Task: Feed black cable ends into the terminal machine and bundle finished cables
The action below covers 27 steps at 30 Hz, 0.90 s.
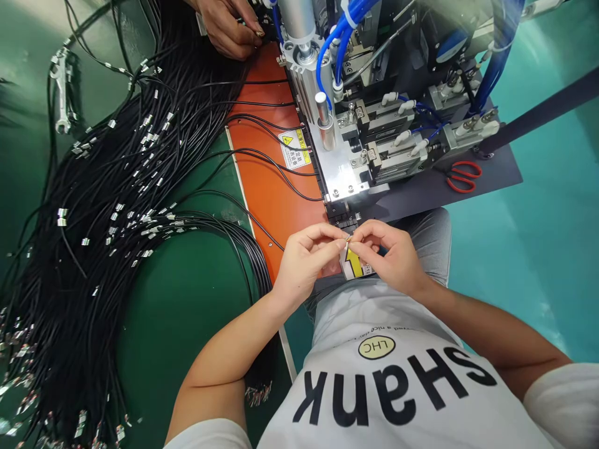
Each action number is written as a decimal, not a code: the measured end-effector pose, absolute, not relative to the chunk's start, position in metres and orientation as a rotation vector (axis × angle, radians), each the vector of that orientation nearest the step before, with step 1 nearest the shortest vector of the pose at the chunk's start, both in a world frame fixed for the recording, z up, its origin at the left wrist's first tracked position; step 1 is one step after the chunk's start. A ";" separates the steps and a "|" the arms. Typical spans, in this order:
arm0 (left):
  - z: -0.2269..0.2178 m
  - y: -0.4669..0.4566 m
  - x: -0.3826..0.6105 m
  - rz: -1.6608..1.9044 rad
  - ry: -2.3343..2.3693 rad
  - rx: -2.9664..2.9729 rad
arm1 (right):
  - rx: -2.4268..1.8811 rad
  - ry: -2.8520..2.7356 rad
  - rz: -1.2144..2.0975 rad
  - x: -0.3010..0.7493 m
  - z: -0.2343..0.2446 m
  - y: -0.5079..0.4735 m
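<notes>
My left hand point(307, 257) is closed in a pinch on a black cable point(255, 219), which runs into it from the left. My right hand point(389, 252) pinches at the cable's thin wire end point(347, 239), thumb and finger together. The fingertips of both hands nearly meet, and the fine wires between them are mostly hidden. Just beyond my hands is the front of a machine point(346, 178) with metal cylinders and blue air hoses. Several black cables lead into its left side. A label with a yellow arrow point(354, 265) shows below my fingers.
A large bundle of black cables point(140, 149) with silvery ends covers much of the green table point(187, 330). A wrench point(62, 93) lies at the upper left. Red-handled scissors point(463, 176) rest on the dark base plate. Another person's hand point(229, 28) works at the machine's far end.
</notes>
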<state>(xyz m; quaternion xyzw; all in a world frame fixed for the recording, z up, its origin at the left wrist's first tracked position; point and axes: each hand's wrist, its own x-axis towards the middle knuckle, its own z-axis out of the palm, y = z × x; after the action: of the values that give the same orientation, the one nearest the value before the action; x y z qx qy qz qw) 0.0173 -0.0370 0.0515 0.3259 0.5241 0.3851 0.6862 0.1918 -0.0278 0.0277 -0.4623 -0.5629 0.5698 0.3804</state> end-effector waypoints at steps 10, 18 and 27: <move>0.047 -0.037 0.020 0.849 1.226 0.672 | -1.208 -1.500 1.360 0.192 0.025 -0.031; 0.048 -0.037 0.023 0.825 1.243 0.640 | -1.217 -1.579 1.272 0.194 0.025 -0.031; 0.047 -0.037 0.023 0.850 1.248 0.738 | -1.212 -1.639 1.176 0.202 0.037 -0.025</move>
<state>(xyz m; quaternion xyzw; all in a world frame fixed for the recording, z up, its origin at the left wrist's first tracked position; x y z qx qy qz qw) 0.0229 -0.0375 0.0466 0.3271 0.5530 0.3767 0.6672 0.2018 -0.0251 0.0371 -0.4756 -0.6432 0.4612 0.3839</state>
